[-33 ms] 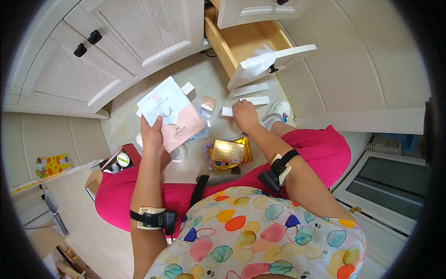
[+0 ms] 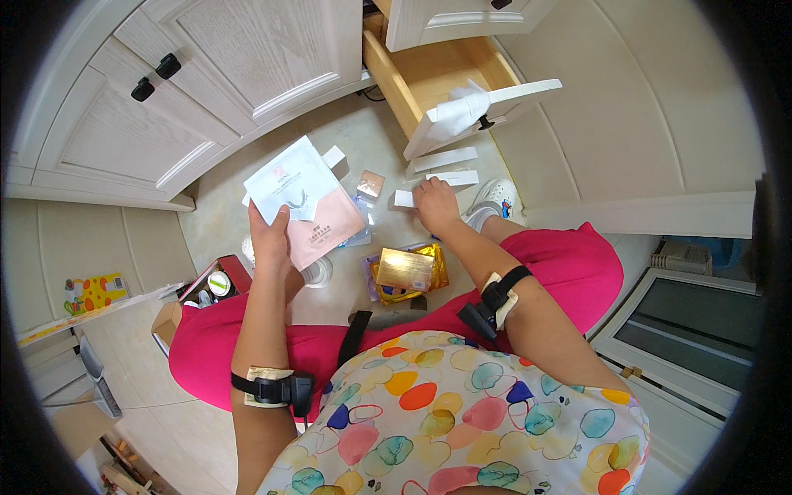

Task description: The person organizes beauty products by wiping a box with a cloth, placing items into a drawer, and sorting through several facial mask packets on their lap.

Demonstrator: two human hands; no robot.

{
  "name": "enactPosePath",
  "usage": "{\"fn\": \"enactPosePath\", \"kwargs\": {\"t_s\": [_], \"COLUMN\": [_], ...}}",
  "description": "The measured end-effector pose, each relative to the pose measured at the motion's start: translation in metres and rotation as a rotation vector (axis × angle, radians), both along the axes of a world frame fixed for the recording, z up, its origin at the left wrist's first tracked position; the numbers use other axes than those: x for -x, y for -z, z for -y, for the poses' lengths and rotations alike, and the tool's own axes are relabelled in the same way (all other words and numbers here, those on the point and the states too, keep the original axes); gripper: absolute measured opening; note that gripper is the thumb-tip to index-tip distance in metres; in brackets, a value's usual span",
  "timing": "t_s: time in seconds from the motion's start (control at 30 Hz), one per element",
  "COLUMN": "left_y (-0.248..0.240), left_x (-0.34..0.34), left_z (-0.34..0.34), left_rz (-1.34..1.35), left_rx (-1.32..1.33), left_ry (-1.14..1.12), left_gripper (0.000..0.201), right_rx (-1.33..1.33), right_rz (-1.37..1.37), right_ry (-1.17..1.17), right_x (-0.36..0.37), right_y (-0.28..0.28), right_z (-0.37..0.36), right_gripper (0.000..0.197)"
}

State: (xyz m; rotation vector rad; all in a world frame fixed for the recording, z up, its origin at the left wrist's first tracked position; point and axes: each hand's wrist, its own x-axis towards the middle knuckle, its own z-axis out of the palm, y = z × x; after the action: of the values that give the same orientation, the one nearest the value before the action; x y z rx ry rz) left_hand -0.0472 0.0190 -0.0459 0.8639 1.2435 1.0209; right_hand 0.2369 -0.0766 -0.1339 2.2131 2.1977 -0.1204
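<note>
Flat sheet-mask packets are pinched in my left hand [image 2: 270, 238], its thumb on top. The upper one is a white packet [image 2: 285, 175], partly covering a pink packet [image 2: 334, 224]. My right hand [image 2: 436, 205] is closed over a narrow white box [image 2: 403, 199] on the floor, its fingers hiding part of it. Just beyond that hand lie a long white box [image 2: 459, 177] and another white box [image 2: 445, 158]. Between the hands sits a small pinkish box [image 2: 370, 184], beside a bluish clear packet [image 2: 360, 237] partly under the pink one.
A gold box [image 2: 405, 270] rests on gold and purple packets near my lap. Ahead, a wooden drawer [image 2: 450, 66] stands pulled out, with white cloth [image 2: 462, 109] over its front. White cabinet doors [image 2: 247, 58] rise at left. A red box [image 2: 227, 276] with jars is by my left knee.
</note>
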Motion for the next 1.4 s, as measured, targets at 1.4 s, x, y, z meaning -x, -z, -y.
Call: {"fn": "enactPosePath", "kwargs": {"t_s": [1.4], "left_y": [-0.119], "left_x": [-0.020], "left_z": [0.107], "left_rz": [-0.316], "left_rx": [-0.547], "left_ry": [0.712], "left_gripper": [0.023], "right_rx": [0.267], "right_rz": [-0.917], "right_ry": [-0.186], "right_x": [0.010], "right_y": [-0.284], "right_z": [0.053], "right_gripper": [0.028]}}
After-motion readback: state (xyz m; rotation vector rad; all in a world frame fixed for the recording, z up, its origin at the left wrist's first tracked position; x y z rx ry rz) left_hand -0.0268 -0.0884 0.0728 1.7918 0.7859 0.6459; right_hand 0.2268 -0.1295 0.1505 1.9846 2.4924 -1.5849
